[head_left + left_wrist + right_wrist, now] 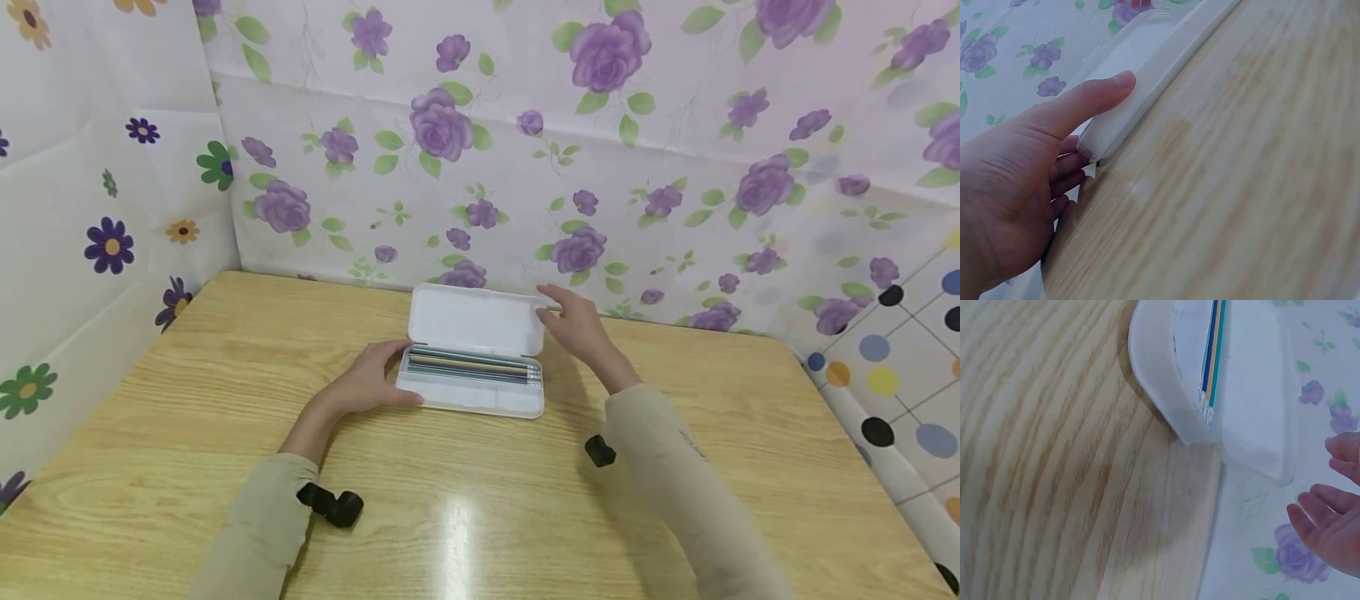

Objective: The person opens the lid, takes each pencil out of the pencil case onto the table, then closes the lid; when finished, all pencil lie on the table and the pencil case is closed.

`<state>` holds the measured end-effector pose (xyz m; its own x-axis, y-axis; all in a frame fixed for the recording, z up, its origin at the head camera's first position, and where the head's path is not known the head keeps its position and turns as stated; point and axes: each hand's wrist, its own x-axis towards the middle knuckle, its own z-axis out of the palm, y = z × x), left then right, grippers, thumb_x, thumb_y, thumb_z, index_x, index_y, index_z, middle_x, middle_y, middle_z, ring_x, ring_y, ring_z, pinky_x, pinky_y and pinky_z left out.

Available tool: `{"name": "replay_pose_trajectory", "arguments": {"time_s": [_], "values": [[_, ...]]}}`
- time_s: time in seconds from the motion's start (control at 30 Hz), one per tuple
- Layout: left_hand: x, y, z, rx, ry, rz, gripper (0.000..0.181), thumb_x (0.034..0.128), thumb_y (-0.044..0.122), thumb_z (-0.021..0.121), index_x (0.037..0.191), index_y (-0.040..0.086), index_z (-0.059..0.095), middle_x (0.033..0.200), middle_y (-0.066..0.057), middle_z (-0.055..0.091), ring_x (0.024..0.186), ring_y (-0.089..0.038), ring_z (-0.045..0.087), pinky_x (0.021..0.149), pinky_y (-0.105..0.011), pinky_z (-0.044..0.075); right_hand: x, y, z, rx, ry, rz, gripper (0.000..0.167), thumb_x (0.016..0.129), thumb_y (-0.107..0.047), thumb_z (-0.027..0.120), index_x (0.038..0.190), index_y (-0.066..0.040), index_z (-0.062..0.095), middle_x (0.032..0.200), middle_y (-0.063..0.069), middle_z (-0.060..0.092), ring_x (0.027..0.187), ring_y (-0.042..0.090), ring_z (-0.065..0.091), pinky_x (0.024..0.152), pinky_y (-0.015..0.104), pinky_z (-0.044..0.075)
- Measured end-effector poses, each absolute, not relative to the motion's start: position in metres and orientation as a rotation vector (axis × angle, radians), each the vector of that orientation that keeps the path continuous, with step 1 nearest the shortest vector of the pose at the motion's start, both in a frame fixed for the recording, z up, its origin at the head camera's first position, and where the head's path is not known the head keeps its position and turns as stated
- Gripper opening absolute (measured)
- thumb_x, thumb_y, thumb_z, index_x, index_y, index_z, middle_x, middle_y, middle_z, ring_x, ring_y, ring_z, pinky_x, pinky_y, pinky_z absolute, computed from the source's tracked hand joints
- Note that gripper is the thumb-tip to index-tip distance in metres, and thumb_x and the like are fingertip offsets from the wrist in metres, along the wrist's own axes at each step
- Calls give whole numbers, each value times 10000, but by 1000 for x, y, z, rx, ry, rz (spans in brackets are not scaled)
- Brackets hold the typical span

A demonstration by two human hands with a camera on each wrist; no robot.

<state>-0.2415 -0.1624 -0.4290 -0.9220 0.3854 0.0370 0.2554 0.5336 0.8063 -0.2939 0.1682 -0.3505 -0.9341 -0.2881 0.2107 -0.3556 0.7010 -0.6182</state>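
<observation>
A white, rounded plastic pencil case (459, 402) lies open near the glossy wood-grained bench's (420, 492) back edge, holding slim multicoloured pencils (472, 365). The left hand (363, 382) pinches its left end; the right hand's (576, 327) fingers spread just beside the lid (476, 321). Lid-handling seems in hand; swinging it would call for a steadied base.

Pencils (471, 367) appear too small to count reliably.

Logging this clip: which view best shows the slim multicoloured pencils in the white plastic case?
Head view: the pencils show along their length. The right wrist view cuts them at its top edge; the left wrist view shows none.
</observation>
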Motion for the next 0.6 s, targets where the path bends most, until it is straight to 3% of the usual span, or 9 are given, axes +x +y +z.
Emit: {"name": "replay_pose_trajectory", "arguments": {"time_s": [0.27, 0.6], "values": [[-241, -164, -429, 534, 2623, 1322, 967, 720, 353, 852, 1470, 0, 353, 1476, -206, 346, 1370, -381, 230, 1103, -554, 203, -278, 154, -358, 779, -2811, 1109, 296, 939, -91, 636, 1213, 20, 652, 1172, 138, 663, 1031, 257, 638, 842, 355, 533], [-240, -162, -427, 525, 2632, 1303, 997, 715, 368, 855, 1480, 1, 333, 1482, -203, 339, 1371, -373, 233, 1104, -549, 210, -265, 138, -372, 976, -2938, 1089, 265, 915, -31, 646, 1172, 26, 676, 1095, 127, 691, 997, 234, 653, 847, 325, 530]]}}
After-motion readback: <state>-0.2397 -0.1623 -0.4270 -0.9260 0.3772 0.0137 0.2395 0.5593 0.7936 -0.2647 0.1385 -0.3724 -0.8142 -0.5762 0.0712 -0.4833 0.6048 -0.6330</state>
